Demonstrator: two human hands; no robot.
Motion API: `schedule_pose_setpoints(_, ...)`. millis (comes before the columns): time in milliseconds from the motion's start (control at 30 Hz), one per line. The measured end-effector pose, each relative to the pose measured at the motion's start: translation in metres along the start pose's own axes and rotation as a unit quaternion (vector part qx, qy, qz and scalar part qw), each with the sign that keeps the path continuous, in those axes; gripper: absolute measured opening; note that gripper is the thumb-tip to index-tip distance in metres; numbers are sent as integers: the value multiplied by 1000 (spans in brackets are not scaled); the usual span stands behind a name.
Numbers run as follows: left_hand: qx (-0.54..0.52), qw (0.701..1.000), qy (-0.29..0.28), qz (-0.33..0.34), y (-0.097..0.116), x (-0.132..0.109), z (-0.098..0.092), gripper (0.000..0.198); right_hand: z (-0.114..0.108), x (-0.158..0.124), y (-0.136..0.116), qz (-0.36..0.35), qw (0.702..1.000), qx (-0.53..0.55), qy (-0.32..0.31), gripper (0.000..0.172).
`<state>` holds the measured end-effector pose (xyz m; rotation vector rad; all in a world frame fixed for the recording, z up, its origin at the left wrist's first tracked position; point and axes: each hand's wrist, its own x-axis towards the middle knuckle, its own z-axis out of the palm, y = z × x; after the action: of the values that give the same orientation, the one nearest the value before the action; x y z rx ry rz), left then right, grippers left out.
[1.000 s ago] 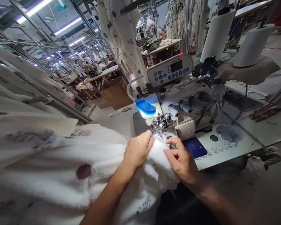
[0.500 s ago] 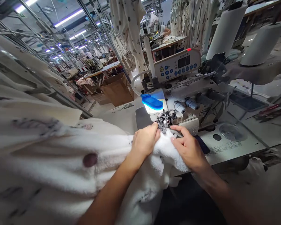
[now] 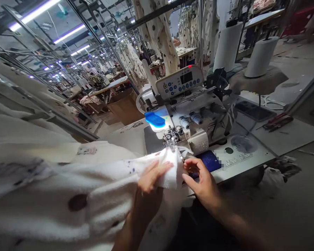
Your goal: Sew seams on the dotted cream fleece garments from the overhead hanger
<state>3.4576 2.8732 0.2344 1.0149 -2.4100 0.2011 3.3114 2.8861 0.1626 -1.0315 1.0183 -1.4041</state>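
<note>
White fleece fabric with dark spots and small prints spreads over the left side and reaches up to the sewing machine. My left hand is closed on the fabric near its right end, where a plain white edge is turned up below the needle area. Just right of that edge is my right hand, its thumb and forefinger curved and apart. Nothing can be made out between them. A blue lamp cover sits above a lit patch beside the needle area.
A control panel tops the machine. Thread cones stand at the right rear. A dark blue flat object, a clear round dish and red-handled tools lie on the table. A cardboard box stands beyond.
Both hands have moved down, away from the needle area, and the fabric's end has come with the left hand. The right hand has parted from the fabric. The view has shifted somewhat.
</note>
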Motion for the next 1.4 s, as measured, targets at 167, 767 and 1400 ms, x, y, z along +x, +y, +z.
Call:
schedule_pose_setpoints(167,-1,999,-1,43,1,0,3,26,-2,10,16,23,993,-64,-97,17)
schedule_pose_setpoints(767,29,991,117,60,40,-32,25,17,-31,-29,-28,89,975,-28,-201,26)
schedule_pose_setpoints(1400,127,991,33,-1,35,-22,27,29,-53,3,-15,-435,830,-331,-116,14)
